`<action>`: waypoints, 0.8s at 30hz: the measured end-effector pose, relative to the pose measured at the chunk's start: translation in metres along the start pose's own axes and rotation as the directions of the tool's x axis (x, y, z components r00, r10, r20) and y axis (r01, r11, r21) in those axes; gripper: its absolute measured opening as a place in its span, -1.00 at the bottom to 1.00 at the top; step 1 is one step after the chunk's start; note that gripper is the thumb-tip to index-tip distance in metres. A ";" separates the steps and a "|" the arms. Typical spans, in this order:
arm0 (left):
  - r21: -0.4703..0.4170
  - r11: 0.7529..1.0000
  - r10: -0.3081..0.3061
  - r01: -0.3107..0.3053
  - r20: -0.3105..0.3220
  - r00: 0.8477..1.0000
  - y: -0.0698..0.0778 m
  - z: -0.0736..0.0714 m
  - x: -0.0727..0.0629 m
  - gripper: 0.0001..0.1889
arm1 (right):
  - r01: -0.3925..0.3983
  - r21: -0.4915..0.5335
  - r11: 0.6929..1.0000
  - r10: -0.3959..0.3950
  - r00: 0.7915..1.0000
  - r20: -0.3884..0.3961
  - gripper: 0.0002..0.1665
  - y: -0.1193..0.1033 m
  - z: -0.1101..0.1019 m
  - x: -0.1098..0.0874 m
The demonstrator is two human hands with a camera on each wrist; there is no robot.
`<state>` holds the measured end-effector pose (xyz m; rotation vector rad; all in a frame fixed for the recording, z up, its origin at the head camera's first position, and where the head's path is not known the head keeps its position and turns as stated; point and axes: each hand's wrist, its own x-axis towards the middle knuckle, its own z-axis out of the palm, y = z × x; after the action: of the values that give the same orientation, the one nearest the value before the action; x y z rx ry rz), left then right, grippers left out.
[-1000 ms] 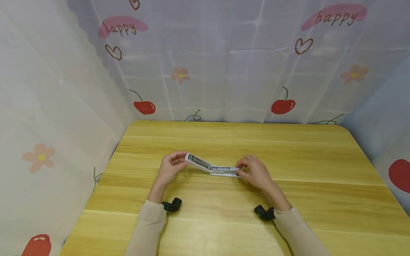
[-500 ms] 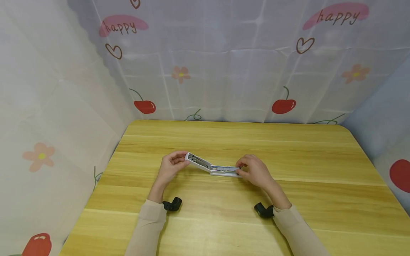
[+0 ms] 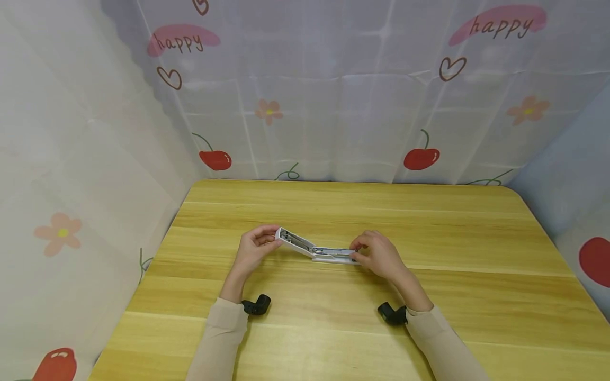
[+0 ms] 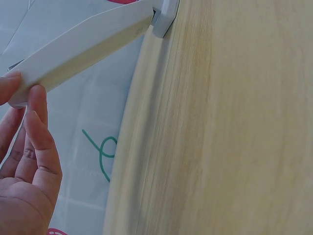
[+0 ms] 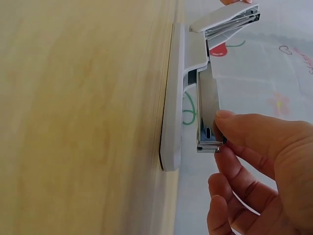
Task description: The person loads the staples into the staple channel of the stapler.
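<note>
A white stapler point(image 3: 335, 260) stands on the wooden table with its top cover point(image 4: 88, 41) swung far back to the left. My left hand point(image 3: 252, 247) pinches the free end of that cover between thumb and fingers, keeping it raised above the tabletop. In the right wrist view, the metal staple magazine point(image 5: 208, 98) sits above the white base point(image 5: 171, 122), with a gap between them. Thumb and index finger of my right hand point(image 5: 264, 161) pinch the magazine's front end. Whether staples lie inside cannot be made out.
The wooden table point(image 3: 305, 328) reaches back to a patterned curtain point(image 3: 333, 106) with cherries, flowers and hearts. More curtain point(image 3: 95, 159) hangs at the left side. Black wrist cameras point(image 3: 257, 305) sit on both wrists, low over the table.
</note>
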<state>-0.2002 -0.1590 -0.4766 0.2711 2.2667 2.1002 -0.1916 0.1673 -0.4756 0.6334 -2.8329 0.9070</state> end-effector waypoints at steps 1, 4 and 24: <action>-0.002 1.000 -0.001 0.001 0.000 1.000 0.000 0.000 0.000 -0.61 | -0.003 0.002 1.000 0.003 1.000 0.001 -0.88 0.000 0.000 0.000; -0.003 1.000 -0.002 0.002 -0.001 1.000 0.000 0.000 -0.001 -0.60 | -0.006 0.014 1.000 0.006 1.000 0.002 -0.88 0.000 0.001 0.000; -0.010 1.000 -0.009 0.009 0.004 1.000 0.000 0.000 -0.001 -0.59 | -0.038 0.112 0.993 0.035 0.999 0.028 -0.65 0.017 0.001 -0.006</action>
<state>-0.1994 -0.1590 -0.4764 0.2639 2.2498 2.1042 -0.1931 0.1818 -0.4870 0.6115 -2.8412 1.0791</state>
